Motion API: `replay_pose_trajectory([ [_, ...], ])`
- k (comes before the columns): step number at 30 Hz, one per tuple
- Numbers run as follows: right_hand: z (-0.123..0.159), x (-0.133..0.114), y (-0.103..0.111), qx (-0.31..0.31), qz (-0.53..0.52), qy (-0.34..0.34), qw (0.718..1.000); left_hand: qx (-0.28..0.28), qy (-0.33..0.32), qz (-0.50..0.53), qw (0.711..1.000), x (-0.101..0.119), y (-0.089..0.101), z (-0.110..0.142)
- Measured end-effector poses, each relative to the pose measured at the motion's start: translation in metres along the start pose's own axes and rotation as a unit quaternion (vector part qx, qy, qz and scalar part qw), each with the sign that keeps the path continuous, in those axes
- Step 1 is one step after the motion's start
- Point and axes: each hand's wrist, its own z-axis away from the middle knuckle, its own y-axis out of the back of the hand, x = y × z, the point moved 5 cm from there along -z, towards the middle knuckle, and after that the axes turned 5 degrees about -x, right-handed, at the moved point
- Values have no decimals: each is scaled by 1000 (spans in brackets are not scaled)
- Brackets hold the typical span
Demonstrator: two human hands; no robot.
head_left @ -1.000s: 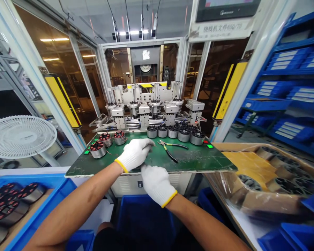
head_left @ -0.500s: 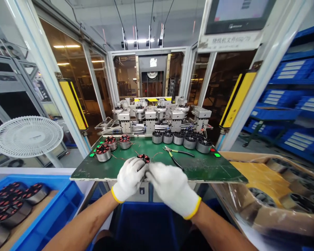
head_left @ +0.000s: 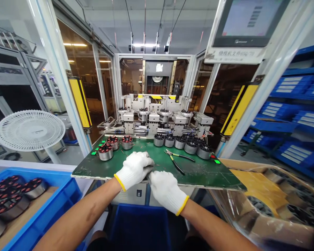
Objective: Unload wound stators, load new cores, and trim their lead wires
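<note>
My left hand (head_left: 136,166), in a white knit glove with a yellow cuff, is curled near the table's front edge. Close against it is my gloved right hand (head_left: 165,188), its fingers also closed. The wound motor stator seen between them a moment ago is now hidden behind the gloves. Cutting pliers (head_left: 176,159) with green and black handles lie spread to the right. On the left are several stators with red copper windings, such as one (head_left: 105,152) near the green lights. Bare-topped stators (head_left: 190,146) line the right back edge.
The green tabletop (head_left: 206,170) carries small wire scraps. Behind it is a winding machine (head_left: 153,122) with yellow side bars. A blue bin (head_left: 75,195) of wound stators stands left, a box (head_left: 240,216) of stators right. A white fan (head_left: 31,130) stands left.
The stator with red windings and loose wire ends, visible between my hands half a second ago, is now covered. My right hand has drawn slightly down and left. The view has shifted.
</note>
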Motion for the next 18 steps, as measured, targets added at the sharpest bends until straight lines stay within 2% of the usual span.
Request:
replay_pose_trajectory([
  [2, 6, 0, 11, 4, -2, -25, 1000, -7, -14, -1, 1000, 1, 5, 2],
  [4, 12, 4, 30, 44, -1, -27, 999, 6, -38, 4, 999, 1, 6, 9],
  [6, 16, 11, 50, 99, 14, -20, 995, 28, -60, -6, 998, 0, 1, 19],
  [8, 14, 19, 57, 111, 52, -8, 992, 56, -70, -34, 995, -2, -7, 27],
  [12, -4, 27, 39, 40, 98, 29, 994, 107, -79, -58, 989, -2, -15, 28],
  [15, -14, 28, 18, -8, 67, 52, 996, 87, -52, -47, 994, 0, -14, 18],
  [18, -15, 34, 4, -23, -1, 69, 997, 61, -16, -31, 998, 2, -10, 14],
])
